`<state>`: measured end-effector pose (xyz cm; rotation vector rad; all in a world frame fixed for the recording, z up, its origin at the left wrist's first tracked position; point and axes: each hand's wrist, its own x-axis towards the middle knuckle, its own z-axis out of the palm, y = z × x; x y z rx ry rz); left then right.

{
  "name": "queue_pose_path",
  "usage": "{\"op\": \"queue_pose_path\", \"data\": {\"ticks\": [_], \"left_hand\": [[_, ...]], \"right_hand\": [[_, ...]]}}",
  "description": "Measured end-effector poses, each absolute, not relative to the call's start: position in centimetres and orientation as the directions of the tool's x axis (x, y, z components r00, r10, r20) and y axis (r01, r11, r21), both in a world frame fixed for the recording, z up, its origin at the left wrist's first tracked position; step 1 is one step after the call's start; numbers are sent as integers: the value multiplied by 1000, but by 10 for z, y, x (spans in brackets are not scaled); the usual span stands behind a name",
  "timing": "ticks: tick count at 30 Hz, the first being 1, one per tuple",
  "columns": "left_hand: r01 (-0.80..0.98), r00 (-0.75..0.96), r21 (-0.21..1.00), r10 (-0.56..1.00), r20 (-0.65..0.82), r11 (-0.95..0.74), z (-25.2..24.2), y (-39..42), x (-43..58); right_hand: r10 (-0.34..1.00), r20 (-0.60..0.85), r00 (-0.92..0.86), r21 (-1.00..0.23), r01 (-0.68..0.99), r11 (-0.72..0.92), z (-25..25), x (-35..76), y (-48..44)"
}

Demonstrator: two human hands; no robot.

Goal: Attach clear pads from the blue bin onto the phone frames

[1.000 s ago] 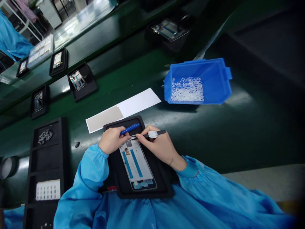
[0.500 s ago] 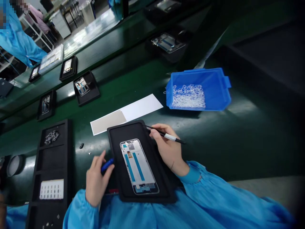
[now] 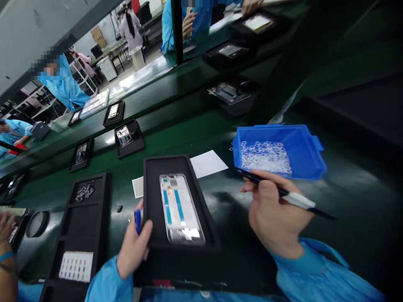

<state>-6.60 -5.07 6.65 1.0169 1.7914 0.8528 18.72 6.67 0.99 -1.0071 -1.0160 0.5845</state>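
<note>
My left hand (image 3: pixel 134 241) grips the left edge of a black tray (image 3: pixel 157 167), thumb over the rim, and also keeps a blue stick-like tool (image 3: pixel 137 221) between its fingers. Inside the tray lies a silver phone frame (image 3: pixel 185 205) with two blue strips; the tray appears lifted off the bench. My right hand (image 3: pixel 277 214) is closed round black tweezers (image 3: pixel 285 193) with a white wrap, their tips pointing left, just in front of a blue bin (image 3: pixel 307 151). White thin ring-like pieces (image 3: pixel 266 157) fill the bin's left part.
A long black compartment tray (image 3: pixel 102 201) with small parts stands left. A white sheet (image 3: pixel 209 163) lies partly behind the lifted tray. More trays with phone frames (image 3: pixel 124 136) line the back. Another person's hand (image 3: pixel 5 228) is at far left.
My left hand has taken hold of the black tray and raised it over the white sheet. My right hand has moved right, away from the tray, with the tweezers. The view has shifted.
</note>
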Motion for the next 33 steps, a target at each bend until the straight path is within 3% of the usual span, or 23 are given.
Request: {"op": "queue_pose_path", "data": {"ticks": [2,4,8,11,14,17,22,27,33], "left_hand": [[247,-293,883,899,-325,399,78,3,-72],[245,-319,902,908,-271,355,81,63,-75],[362,-388,847,889,-242,389,73,166,-73],[493,-390,787,903,-182,371,68,205,-81],[685,-384,638,919,-93,351,70,213,-105],[846,-404,371,915,-23,383,76,205,-139],[918,-397,-38,917,-42,396,76,190,-179],[939,-285,-213,958,-41,270,85,177,-176],[935,-183,-302,983,32,184,122,130,-145]], "right_hand": [[770,488,410,-855,48,517,14,186,75],[818,508,271,-859,92,503,15,181,76],[944,308,-119,-950,8,311,5,170,69],[968,170,-184,-985,-44,165,-2,167,67],[973,106,-205,-994,-30,102,-5,166,72],[969,89,-231,-996,-25,85,-4,163,77],[971,75,-229,-997,-24,71,-4,160,82],[979,87,-186,-995,-65,76,-8,161,86],[991,44,-123,-983,-181,21,-13,162,84]]}}
